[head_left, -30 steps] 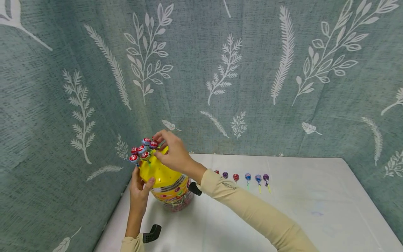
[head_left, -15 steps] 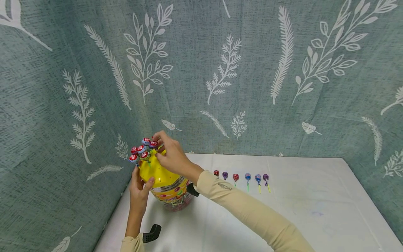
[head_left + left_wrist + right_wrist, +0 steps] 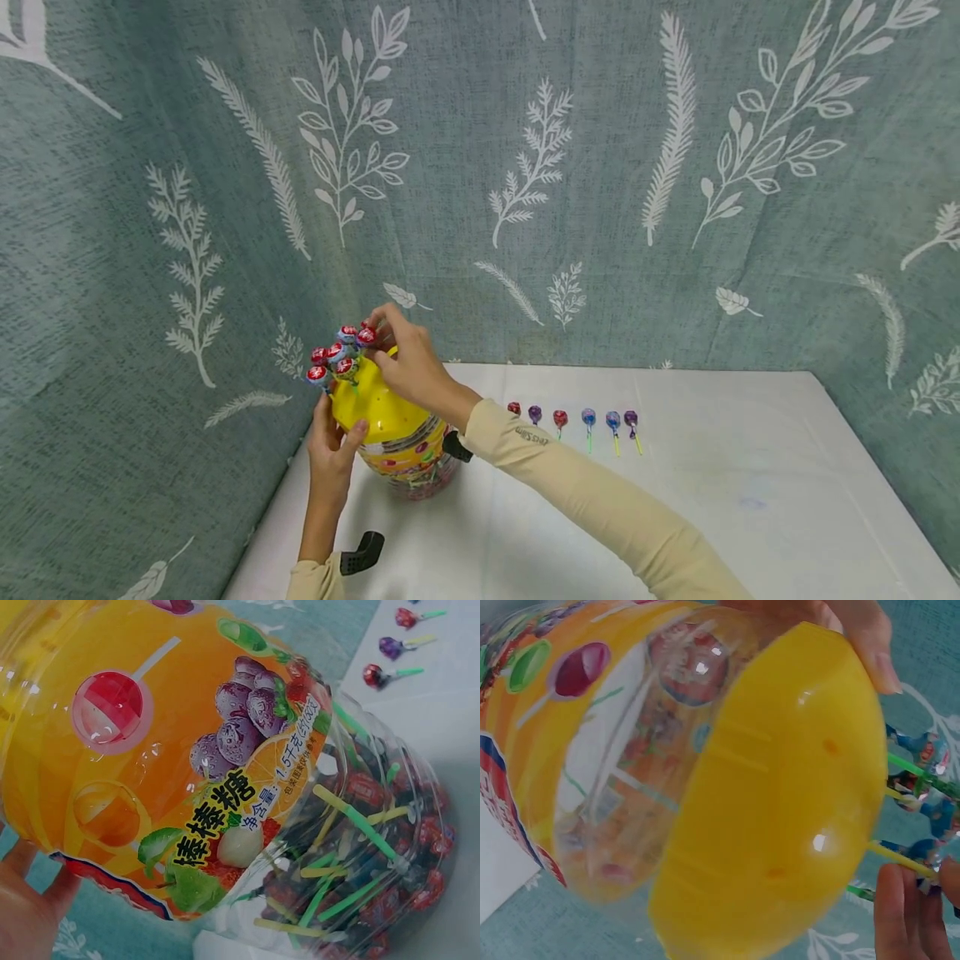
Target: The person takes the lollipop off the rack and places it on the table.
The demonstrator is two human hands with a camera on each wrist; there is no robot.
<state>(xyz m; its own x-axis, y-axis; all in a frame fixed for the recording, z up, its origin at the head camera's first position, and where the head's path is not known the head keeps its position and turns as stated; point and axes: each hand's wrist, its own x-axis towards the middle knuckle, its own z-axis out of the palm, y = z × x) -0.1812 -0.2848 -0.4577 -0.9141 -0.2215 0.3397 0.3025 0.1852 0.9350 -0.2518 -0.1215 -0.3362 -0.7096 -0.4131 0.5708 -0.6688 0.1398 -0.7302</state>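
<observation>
A large clear candy jar (image 3: pixel 360 787) with a yellow lid (image 3: pixel 382 408) and a fruit-printed label leans to the left on the table, lollipops inside it. My left hand (image 3: pixel 333 446) grips it near the lid, thumb in front and fingers on the left side. Several wrapped lollipops (image 3: pixel 335 354) stand by their sticks in holes in the lid. My right hand (image 3: pixel 412 358) pinches one lollipop (image 3: pixel 366 336) with a red and purple wrapper at the lid's far right. In the right wrist view, its yellow stick (image 3: pixel 904 859) meets the lid beside the fingertips.
Several lollipops (image 3: pixel 588 418) lie in a row on the white table (image 3: pixel 712 483), right of the jar and partly behind the right sleeve (image 3: pixel 585 492). A patterned green cloth (image 3: pixel 465 183) hangs at the back and left, close to the jar.
My right hand has shifted slightly upward, and the lollipop at its fingertips stands a little higher over the lid. The left hand keeps its grip in place.
</observation>
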